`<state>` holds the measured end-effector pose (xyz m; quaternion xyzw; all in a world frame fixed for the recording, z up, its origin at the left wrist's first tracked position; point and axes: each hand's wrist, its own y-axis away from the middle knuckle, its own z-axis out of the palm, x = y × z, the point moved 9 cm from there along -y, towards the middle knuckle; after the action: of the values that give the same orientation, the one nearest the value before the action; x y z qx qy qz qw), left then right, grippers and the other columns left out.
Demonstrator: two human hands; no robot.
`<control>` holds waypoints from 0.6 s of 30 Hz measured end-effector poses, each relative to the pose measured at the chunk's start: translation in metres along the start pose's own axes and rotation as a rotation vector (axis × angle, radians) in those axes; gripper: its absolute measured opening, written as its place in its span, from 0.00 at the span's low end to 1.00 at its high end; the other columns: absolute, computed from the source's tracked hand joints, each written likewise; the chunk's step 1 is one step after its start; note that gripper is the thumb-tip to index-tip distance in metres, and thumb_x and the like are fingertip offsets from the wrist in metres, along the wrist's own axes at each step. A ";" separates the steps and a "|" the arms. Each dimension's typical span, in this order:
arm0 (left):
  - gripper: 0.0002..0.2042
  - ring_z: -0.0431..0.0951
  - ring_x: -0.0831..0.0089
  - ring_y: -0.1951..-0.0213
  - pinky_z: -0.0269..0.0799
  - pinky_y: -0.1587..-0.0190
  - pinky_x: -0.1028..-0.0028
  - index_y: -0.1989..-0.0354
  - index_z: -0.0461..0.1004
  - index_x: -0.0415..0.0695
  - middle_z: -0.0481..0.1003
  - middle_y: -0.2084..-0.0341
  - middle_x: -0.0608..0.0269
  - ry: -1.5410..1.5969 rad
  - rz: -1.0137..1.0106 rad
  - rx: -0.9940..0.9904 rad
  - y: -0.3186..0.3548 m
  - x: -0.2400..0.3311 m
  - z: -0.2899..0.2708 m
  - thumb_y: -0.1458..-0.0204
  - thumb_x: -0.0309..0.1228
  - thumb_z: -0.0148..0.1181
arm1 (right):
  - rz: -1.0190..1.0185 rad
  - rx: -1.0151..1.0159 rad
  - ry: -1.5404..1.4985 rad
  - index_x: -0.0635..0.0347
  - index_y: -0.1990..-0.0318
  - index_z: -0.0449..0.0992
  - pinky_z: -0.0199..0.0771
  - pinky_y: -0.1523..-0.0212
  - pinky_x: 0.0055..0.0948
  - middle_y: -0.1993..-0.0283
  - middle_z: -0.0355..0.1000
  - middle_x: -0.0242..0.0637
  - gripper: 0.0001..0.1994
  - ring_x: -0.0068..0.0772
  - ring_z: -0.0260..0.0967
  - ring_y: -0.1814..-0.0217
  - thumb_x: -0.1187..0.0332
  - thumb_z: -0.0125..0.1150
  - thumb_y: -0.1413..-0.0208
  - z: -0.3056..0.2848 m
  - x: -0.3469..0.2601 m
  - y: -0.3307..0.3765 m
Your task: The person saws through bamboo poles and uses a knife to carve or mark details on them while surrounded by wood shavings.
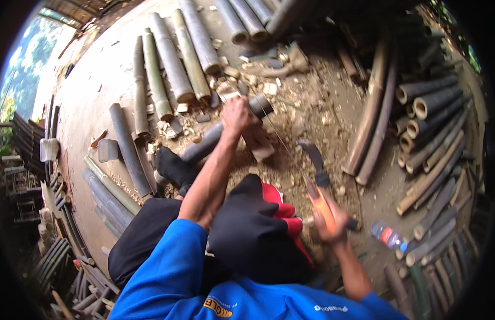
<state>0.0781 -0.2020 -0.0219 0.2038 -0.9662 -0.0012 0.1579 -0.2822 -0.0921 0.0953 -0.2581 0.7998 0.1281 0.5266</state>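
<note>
Bamboo pole (pixel 218 130) lies propped on a wood block (pixel 261 144) on the dirt floor (pixel 317 101), its cut end just past my left hand (pixel 238 114), whose grip is wrapped around it. My right hand (pixel 331 221), nearer me than the block, clenches a machete (pixel 318 178) by its orange handle. A clear bottle (pixel 388 236) with a red label lies right of that hand.
</note>
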 end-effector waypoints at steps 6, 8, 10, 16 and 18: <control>0.25 0.77 0.49 0.51 0.75 0.47 0.54 0.61 0.77 0.41 0.76 0.58 0.49 0.034 0.003 0.005 -0.011 0.006 0.009 0.67 0.43 0.75 | 0.062 0.079 0.025 0.61 0.48 0.78 0.79 0.65 0.46 0.67 0.79 0.53 0.17 0.59 0.80 0.66 0.58 0.62 0.35 0.072 0.013 -0.136; 0.24 0.77 0.49 0.51 0.75 0.48 0.54 0.60 0.77 0.43 0.76 0.58 0.50 -0.005 0.008 0.011 0.001 -0.004 0.015 0.66 0.42 0.75 | 0.101 0.057 0.014 0.62 0.43 0.77 0.81 0.61 0.43 0.62 0.81 0.54 0.19 0.56 0.82 0.62 0.60 0.62 0.35 0.068 0.013 -0.102; 0.24 0.77 0.49 0.51 0.74 0.49 0.53 0.59 0.77 0.44 0.77 0.58 0.50 -0.072 0.014 0.043 -0.006 -0.022 0.006 0.65 0.41 0.74 | 0.067 0.037 -0.025 0.66 0.37 0.74 0.83 0.55 0.40 0.55 0.83 0.54 0.23 0.48 0.84 0.55 0.64 0.62 0.36 0.030 -0.010 -0.041; 0.23 0.78 0.48 0.50 0.75 0.47 0.55 0.64 0.78 0.39 0.77 0.59 0.46 0.033 -0.009 -0.019 -0.005 0.001 -0.005 0.67 0.40 0.73 | -0.031 0.102 0.030 0.64 0.38 0.75 0.83 0.63 0.40 0.61 0.82 0.51 0.21 0.47 0.84 0.62 0.67 0.64 0.37 0.030 0.001 -0.045; 0.23 0.78 0.48 0.50 0.75 0.46 0.55 0.64 0.78 0.38 0.77 0.59 0.45 0.012 0.004 -0.024 -0.012 0.005 -0.002 0.67 0.41 0.73 | -0.003 0.129 0.033 0.58 0.48 0.78 0.80 0.68 0.43 0.67 0.80 0.50 0.15 0.53 0.81 0.68 0.58 0.61 0.35 0.063 0.009 -0.113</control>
<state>0.0790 -0.2145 -0.0192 0.1999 -0.9655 -0.0113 0.1662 -0.1744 -0.1591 0.0690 -0.2269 0.8145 0.0712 0.5292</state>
